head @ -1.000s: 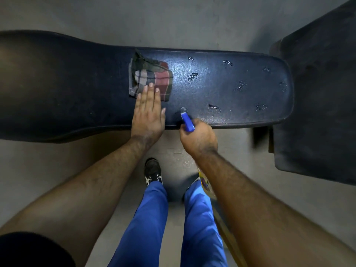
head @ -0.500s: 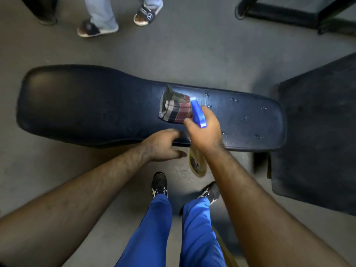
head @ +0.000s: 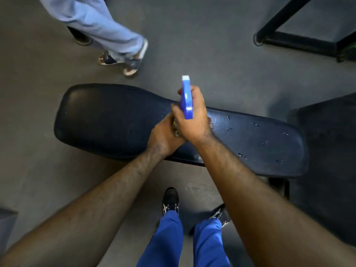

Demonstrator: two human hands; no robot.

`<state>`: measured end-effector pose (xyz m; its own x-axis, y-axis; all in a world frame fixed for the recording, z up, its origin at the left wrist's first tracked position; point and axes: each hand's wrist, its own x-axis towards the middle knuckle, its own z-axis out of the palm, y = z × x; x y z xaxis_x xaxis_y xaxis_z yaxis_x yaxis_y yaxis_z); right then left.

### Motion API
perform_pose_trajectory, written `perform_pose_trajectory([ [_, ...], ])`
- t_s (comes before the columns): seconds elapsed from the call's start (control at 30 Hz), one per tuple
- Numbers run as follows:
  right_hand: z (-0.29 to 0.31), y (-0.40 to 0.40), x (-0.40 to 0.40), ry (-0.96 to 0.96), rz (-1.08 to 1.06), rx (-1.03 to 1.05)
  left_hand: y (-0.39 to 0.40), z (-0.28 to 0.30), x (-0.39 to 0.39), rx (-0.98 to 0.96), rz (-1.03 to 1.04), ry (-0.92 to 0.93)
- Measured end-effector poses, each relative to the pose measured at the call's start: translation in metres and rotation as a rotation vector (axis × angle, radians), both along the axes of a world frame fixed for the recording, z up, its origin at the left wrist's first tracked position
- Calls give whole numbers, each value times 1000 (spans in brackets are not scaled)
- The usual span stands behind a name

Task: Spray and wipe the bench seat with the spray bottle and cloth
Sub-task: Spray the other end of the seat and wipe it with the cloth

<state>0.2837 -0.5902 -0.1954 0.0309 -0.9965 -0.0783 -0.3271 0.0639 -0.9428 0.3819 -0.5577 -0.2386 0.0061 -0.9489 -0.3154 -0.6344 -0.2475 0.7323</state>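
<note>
The dark padded bench seat (head: 107, 122) stretches across the middle of the view, with spray droplets on its right part. My right hand (head: 194, 120) grips the spray bottle (head: 186, 97) by its blue trigger head, nozzle pointing away from me, held above the seat's middle. My left hand (head: 163, 135) sits just under the right one and holds the bottle's body, most of which is hidden between the hands. The plaid cloth is almost wholly covered by my right hand; only a sliver shows at its right edge (head: 210, 120).
Another person's legs in light trousers and sandals (head: 123, 54) stand on the grey floor beyond the bench. A black metal frame (head: 300, 41) is at the top right. A dark pad (head: 327, 151) lies right of the seat. My shoes (head: 170, 201) are below.
The view tilted up and back. My right hand raised the bottle over the seat's middle and turned the nozzle away. My left hand left the seat edge and now holds the bottle from below.
</note>
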Motion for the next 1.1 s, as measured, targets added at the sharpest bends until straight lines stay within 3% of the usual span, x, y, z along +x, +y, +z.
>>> perform_pose_trajectory([
  [0.13, -14, -14, -1, 171, 207, 66, -6, -18, 21, 93, -21, -40],
  [0.27, -9, -22, -9, 171, 300, 110, -9, -24, 25, 123, -44, -22],
  [0.4, -5, -22, -13, 147, 327, 117, -9, -24, 23, 151, -42, -19],
  [0.53, -12, -16, -24, -34, 346, 169, -4, -24, 16, 104, 14, 12],
  [0.67, -26, -1, -39, -32, 236, 225, 6, -23, 9, 63, 90, 86],
  [0.8, -40, 19, -57, 9, 91, 265, 17, -26, 3, 78, 194, 31],
  [1.1, -67, 44, -91, 9, 69, 289, 53, -42, -22, 79, 436, -110],
])
